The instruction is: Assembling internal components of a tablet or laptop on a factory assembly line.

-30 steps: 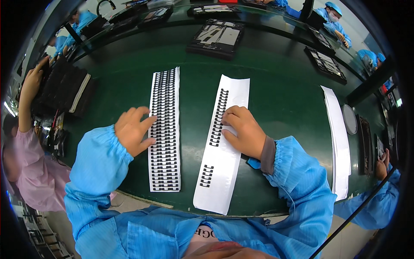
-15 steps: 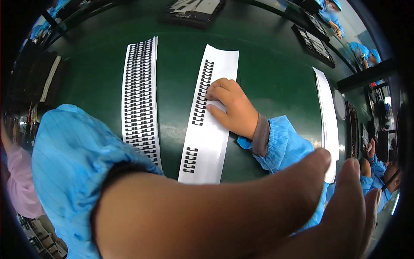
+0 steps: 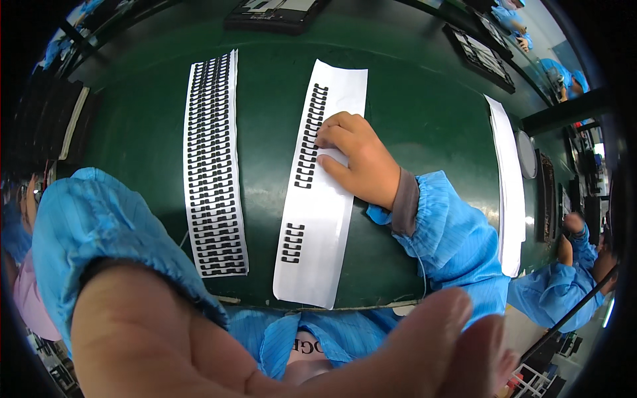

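A white backing sheet (image 3: 312, 265) lies on the green table in front of me. It carries a column of small black C-shaped stickers (image 3: 308, 152), with a bare gap above a lower group. My right hand (image 3: 361, 159) rests on the sheet, its bent fingertips at the stickers' edge and its thumb apart from them; nothing shows in its grip. My left hand (image 3: 424, 351) is raised very close to the view at the bottom, large and partly cut off, its fingers stretched out with nothing visible in them. To the left lies a white sheet stack (image 3: 214, 159) with dense rows of black stickers.
White papers (image 3: 507, 199) lie at the table's right edge beside a round grey lid-like thing (image 3: 526, 154). Black trays (image 3: 272, 14) with parts stand at the back, another tray (image 3: 479, 56) at the far right. Dark stacked items (image 3: 53, 119) stand left. Co-workers in blue sit to the right.
My left forearm and hand have shifted down and left, uncovering the sheets' lower ends and my blue clothing. My right hand stays at the same place on the sheet. The view has shifted slightly.
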The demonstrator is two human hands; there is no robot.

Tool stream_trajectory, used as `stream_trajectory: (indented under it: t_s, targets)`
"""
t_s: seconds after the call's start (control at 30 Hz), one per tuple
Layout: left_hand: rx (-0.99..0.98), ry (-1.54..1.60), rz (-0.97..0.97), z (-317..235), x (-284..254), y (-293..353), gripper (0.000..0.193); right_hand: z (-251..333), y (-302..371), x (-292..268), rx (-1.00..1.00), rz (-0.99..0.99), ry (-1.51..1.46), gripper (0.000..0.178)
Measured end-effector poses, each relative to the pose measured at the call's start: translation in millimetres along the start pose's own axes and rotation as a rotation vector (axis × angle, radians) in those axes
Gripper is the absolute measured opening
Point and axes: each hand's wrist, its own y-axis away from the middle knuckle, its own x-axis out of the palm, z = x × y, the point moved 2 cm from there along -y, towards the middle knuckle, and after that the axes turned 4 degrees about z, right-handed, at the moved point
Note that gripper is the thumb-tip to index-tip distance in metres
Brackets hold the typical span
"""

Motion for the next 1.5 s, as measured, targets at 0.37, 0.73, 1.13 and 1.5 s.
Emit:
stream_trajectory:
  t_s: [0.37, 0.73, 1.13, 1.5]
  targets:
    - [0.185, -0.029, 0.132, 22, 13, 31, 0.023, -5, -3, 4, -0.067, -0.224, -0.179, 0.016]
    - [-0.327, 0.030, 0.298, 173, 111, -75, 0.040, -183, 17, -158, 0.604, -1.184, -0.747, 0.008]
    - [-1.005, 0.734, 0.220, 342, 308, -199, 0.051, -314, 69, -299, 0.847, -0.391, 0.733, 0.032]
    - [-1.253, 1.044, -0.109, 336, 341, -250, 0.016, -382, 103, -303, 0.905, -0.659, -0.391, 0.034]
